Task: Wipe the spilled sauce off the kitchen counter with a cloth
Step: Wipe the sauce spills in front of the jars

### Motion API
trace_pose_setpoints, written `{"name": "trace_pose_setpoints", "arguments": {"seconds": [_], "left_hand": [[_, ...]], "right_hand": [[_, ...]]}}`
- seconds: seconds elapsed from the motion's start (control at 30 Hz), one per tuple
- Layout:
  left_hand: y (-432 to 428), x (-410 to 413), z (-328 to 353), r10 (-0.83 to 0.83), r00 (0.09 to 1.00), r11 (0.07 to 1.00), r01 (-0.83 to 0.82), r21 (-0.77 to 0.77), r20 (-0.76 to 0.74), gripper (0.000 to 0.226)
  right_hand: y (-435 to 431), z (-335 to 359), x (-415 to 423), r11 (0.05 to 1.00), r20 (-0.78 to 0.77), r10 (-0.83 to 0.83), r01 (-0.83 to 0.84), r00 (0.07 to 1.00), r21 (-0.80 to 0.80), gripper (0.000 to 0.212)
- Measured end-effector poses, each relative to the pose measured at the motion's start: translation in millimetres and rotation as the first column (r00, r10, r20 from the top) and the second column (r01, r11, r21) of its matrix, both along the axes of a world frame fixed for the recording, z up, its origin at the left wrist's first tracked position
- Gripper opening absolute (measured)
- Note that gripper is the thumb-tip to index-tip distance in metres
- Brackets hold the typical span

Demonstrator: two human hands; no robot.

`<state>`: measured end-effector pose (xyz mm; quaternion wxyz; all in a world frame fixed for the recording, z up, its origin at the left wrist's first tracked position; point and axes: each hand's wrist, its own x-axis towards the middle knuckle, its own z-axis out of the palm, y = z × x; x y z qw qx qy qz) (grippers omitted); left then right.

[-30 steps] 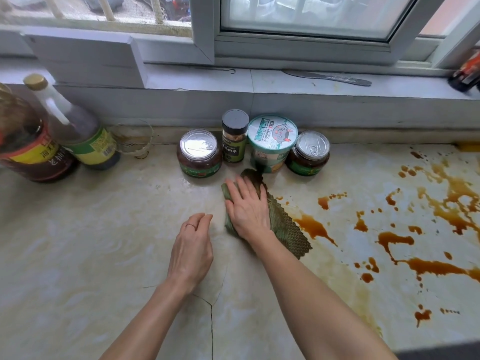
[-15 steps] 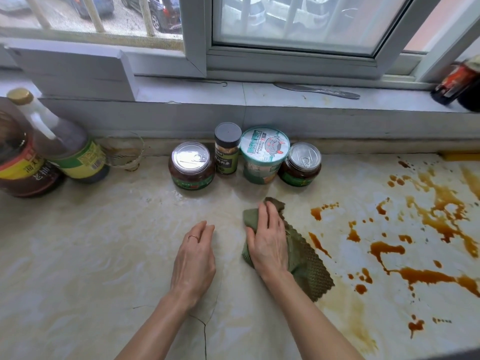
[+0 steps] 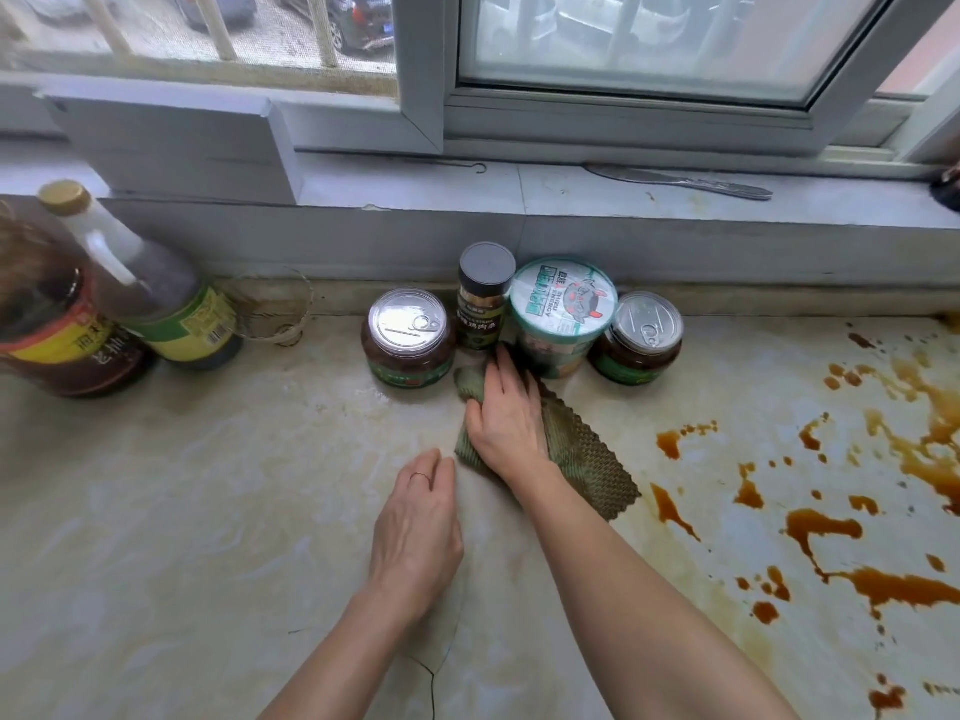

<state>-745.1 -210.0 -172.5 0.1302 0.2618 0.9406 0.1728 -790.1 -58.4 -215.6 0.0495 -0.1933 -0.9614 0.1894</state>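
Observation:
A green waffle-textured cloth lies on the pale marble counter, just in front of the jars. My right hand presses flat on the cloth with straight fingers, its fingertips close to the paper cup. My left hand rests palm down on the bare counter, just left of the cloth, holding nothing. Brown sauce is spilled in blotches and streaks over the right part of the counter, to the right of the cloth.
Against the back ledge stand two sauce jars, a dark spice bottle and a lidded paper cup. Two large bottles and a small glass stand at far left. A knife lies on the sill.
My right hand has pushed the cloth back up toward the jars after drawing it toward me and to the right half a second ago. My left hand has stayed in place.

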Motion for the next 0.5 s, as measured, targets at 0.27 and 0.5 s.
{"name": "trace_pose_setpoints", "arguments": {"seconds": [0.27, 0.5], "left_hand": [[-1, -2, 6, -0.018, 1.000, 0.999, 0.017, -0.042, -0.003, 0.049], [-4, -3, 7, -0.047, 0.999, 0.997, 0.047, -0.067, -0.002, 0.046]], "right_hand": [[-10, -7, 21, 0.997, -0.080, 0.045, -0.040, 0.996, 0.072, 0.068], [9, -11, 49, 0.981, -0.042, -0.112, 0.118, 0.993, 0.156, 0.065]]}}
